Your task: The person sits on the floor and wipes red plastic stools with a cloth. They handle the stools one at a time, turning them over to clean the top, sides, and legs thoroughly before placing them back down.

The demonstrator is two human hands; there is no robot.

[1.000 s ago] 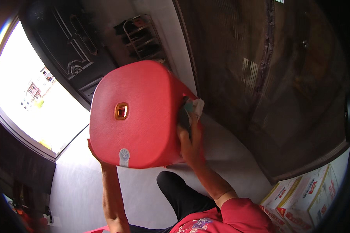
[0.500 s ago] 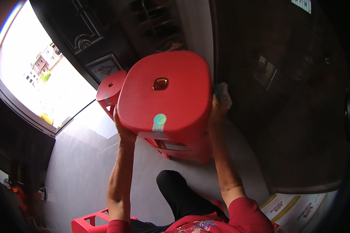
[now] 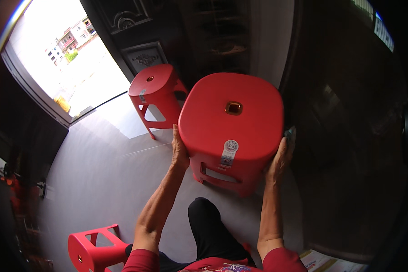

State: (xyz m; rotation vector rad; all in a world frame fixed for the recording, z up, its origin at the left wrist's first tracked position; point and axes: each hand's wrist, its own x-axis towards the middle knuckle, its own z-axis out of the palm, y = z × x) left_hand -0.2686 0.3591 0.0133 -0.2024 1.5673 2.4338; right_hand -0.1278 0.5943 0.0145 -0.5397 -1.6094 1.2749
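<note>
Both palms clamp the red stool (image 3: 231,122), left hand (image 3: 180,152) and right hand (image 3: 280,157) on opposite sides just below the seat, so pressing evenly should keep it level.

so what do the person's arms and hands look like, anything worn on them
Both forearms are bare up to short red sleeves, with a patterned red shirt front between them. The left hand and right hand wear no gloves; no watch or bracelet shows on either wrist. Rings cannot be made out.
</note>
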